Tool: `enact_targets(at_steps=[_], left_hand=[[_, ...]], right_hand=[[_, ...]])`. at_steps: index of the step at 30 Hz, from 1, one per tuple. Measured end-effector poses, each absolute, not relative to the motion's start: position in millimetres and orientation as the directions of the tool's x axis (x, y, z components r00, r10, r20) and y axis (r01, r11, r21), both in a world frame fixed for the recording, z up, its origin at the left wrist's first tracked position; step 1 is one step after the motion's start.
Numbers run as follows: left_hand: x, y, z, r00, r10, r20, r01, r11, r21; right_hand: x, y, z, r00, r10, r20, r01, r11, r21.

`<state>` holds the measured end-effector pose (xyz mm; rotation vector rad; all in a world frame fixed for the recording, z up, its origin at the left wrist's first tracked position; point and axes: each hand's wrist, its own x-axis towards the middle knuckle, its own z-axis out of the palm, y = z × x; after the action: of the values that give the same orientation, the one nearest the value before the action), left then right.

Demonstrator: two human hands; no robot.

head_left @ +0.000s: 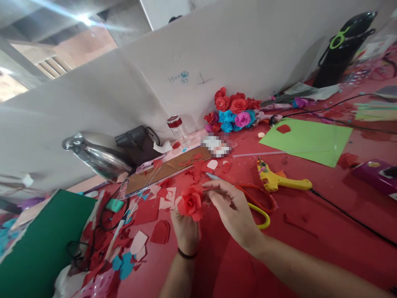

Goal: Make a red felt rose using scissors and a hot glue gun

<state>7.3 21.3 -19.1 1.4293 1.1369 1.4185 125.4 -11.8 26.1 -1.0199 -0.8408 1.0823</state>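
A red paper rose is gripped from below by my left hand, its fingers mostly hidden behind the petals. At the flower's right edge, my right hand is closed in a pinch. A thin reddish sliver shows between those fingers, too small to name. Scissors lie on the table behind and under my right hand, with a yellow handle and a red handle loop showing. Farther right rests a yellow glue gun on its side. Cut red paper petals are left of my left hand.
Finished paper flowers lie by the wall. A green sheet sits at right, a dark green board at left. A steel flask, glass jar and black bottle stand behind. The glue gun's cord crosses the right side.
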Motion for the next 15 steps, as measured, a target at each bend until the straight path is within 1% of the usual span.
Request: enact_targets(at_steps=[2,5,11,15], left_hand=[[13,21,-18,-0.088,0.959,0.269,0.002,-0.27,0.963],[16,20,-14,-0.113,0.963,0.244,-0.058,-0.251,0.966],[12,17,-5,-0.107,0.967,0.23,-0.102,-0.241,0.965],[12,18,-9,-0.126,0.964,0.234,-0.183,-0.255,0.95]], right_hand=[[125,-12,25,0.241,0.969,0.055,-0.361,0.142,-0.922],[124,-9,23,0.207,0.977,0.049,-0.437,0.137,-0.889],[124,-4,19,0.144,0.987,0.069,-0.478,0.131,-0.868],[123,-3,15,0.127,0.988,0.083,-0.496,0.136,-0.857]])
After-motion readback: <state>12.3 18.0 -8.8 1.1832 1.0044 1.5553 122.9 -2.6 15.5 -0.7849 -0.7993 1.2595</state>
